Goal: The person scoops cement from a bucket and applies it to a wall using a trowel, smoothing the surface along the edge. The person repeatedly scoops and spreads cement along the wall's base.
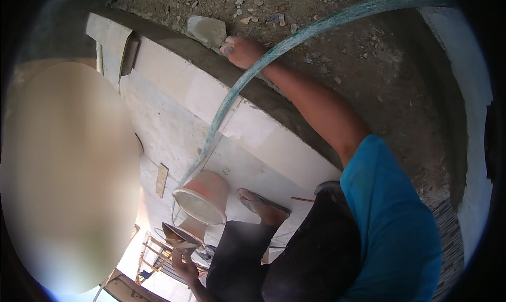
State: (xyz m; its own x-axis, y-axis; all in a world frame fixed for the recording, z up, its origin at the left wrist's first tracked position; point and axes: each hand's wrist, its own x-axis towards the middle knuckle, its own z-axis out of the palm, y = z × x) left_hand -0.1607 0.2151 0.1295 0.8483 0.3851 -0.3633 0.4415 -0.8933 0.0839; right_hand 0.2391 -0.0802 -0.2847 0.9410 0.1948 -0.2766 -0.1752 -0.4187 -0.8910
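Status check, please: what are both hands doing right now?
Right hand grips trowel on wall top. Left hand holds a flat board. Hose crosses the right forearm.

Hose [295, 41] across the arm; open rubble beyond.

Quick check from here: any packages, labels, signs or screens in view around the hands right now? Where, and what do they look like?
None in view: no package, label, sign or screen. Nearest container: round salmon-pink plastic bucket with pale contents, unlabelled, on the pale tiled surface.

Orange bucket [203, 196], green hose [295, 41]
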